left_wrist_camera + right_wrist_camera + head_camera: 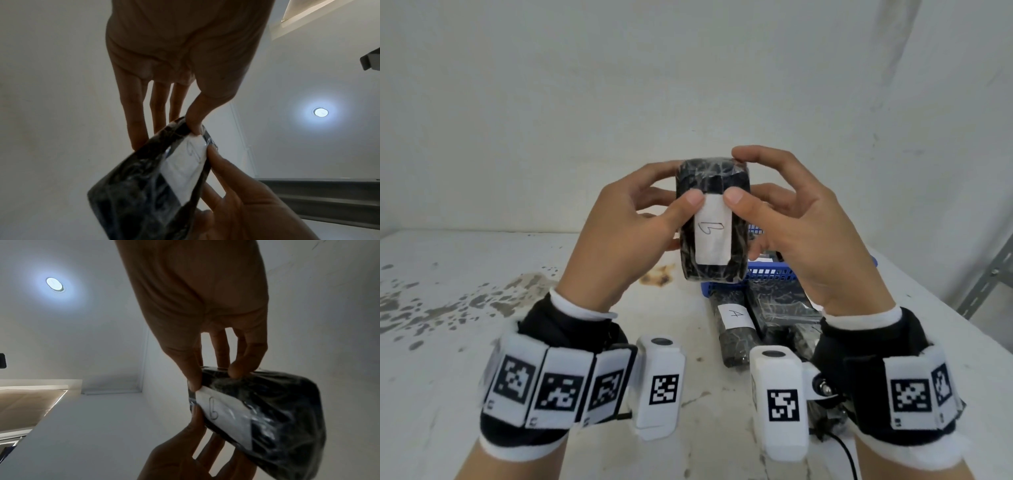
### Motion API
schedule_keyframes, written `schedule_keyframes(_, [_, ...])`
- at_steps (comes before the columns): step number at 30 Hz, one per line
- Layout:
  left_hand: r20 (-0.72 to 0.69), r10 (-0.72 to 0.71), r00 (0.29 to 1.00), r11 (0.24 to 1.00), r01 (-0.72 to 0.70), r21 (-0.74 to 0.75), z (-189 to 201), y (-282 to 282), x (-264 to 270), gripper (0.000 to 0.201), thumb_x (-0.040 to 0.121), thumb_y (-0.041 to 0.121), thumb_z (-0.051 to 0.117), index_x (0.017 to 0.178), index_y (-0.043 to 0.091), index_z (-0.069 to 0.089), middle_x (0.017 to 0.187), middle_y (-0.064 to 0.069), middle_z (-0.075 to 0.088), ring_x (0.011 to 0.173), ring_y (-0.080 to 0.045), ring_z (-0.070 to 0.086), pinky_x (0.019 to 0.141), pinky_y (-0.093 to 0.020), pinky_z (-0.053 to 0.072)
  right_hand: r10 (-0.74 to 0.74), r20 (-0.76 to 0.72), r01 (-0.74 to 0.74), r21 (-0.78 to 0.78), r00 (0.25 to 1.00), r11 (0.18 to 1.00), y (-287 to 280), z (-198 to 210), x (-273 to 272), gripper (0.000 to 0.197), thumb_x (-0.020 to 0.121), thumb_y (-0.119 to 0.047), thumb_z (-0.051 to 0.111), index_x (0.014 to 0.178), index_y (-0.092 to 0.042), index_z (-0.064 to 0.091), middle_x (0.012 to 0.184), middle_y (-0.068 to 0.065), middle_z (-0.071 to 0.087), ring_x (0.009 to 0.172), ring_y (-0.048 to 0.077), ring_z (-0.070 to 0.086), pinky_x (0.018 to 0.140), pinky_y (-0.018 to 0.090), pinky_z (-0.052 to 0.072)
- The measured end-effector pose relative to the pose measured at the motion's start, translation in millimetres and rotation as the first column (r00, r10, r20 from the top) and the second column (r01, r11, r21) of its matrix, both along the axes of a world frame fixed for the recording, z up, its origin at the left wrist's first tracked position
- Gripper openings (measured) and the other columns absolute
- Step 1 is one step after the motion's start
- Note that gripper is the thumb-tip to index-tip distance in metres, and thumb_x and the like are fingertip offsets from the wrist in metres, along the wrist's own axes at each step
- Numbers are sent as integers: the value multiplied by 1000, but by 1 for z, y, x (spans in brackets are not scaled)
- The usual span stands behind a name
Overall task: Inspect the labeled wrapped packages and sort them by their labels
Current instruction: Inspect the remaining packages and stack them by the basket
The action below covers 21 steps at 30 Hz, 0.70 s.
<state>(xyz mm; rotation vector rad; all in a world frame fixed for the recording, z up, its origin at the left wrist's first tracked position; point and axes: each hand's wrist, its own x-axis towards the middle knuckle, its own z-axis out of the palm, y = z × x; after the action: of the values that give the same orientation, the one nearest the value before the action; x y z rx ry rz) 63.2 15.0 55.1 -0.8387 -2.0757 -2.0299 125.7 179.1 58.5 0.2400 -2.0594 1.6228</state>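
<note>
Package (711,219) sits up in front of us, above the table (482,308), white label (714,236) facing us. Left hand (619,236) & right hand (801,233) both pinch it, thumbs on the label's top corners, fingers behind. Film wrap looks slick & soft, prob light, so we'd grip the 2 long sides, not the label.

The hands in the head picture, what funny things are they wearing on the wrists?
The left hand and right hand are bare. Each wrist wears a black band with white edges, covered in white tiles printed with black-and-white square codes. A white box with a round dark lens and its own code sits on each wrist. A thin black cable trails from the right one.
</note>
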Motion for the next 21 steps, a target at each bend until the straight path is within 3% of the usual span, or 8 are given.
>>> schedule_keyframes(5, [41, -10, 999, 999, 8, 53, 1, 2, 1, 22, 86, 33, 67, 106, 25, 71, 96, 0, 71, 78, -9, 69, 72, -29, 60, 23, 7, -23, -47, 1000, 999, -1, 0, 0, 47, 92, -18, 70, 135, -33, 59, 110, 3, 75, 97, 27, 71, 64, 32, 58])
schedule_keyframes(9, [30, -17, 999, 998, 16, 53, 2, 2, 4, 21, 84, 37, 66, 101, 24, 70, 95, -1, 70, 74, -6, 66, 71, -26, 59, 30, 8, -30, -96, 1000, 995, -4, 1, -1, 43, 88, -29, 70, 131, -29, 63, 110, 5, 75, 98, 17, 73, 66, 32, 60])
schedule_keyframes(12, [48, -26, 998, 997, 23, 74, 4, 1, 4, 24, 85, 39, 64, 99, 19, 69, 99, -11, 70, 80, -11, 65, 72, -29, 60, 47, 11, -45, -110, 999, 993, -6, 0, -2, 47, 79, -36, 69, 124, -26, 67, 110, 4, 74, 99, 17, 73, 68, 33, 60])
schedule_keyframes(14, [46, -36, 998, 997, 32, 75, 5, 1, 4, 19, 90, 33, 62, 99, 18, 69, 97, -11, 69, 79, -11, 64, 75, -30, 60, 47, 9, -46, -105, 999, 993, -6, 0, -3, 40, 82, -34, 69, 121, -23, 69, 109, 4, 74, 98, 17, 73, 70, 35, 60])
schedule_keyframes(18, [34, -66, 997, 995, 63, 82, 4, 1, 5, 15, 93, 28, 59, 99, 19, 69, 85, 0, 67, 75, -8, 63, 70, -20, 57, 61, 2, -61, -97, 998, 993, -6, -1, -3, 18, 92, -23, 66, 109, -20, 71, 99, 3, 74, 93, 15, 73, 68, 33, 60])
schedule_keyframes(21, [1, -78, 997, 995, 78, 66, 4, 2, 5, 16, 94, 25, 60, 105, 22, 71, 93, -5, 70, 82, -9, 65, 75, -26, 58, 59, -4, -59, -118, 998, 991, -6, -1, -3, 8, 92, -20, 66, 98, -20, 72, 91, 2, 74, 86, 14, 73, 64, 31, 59])
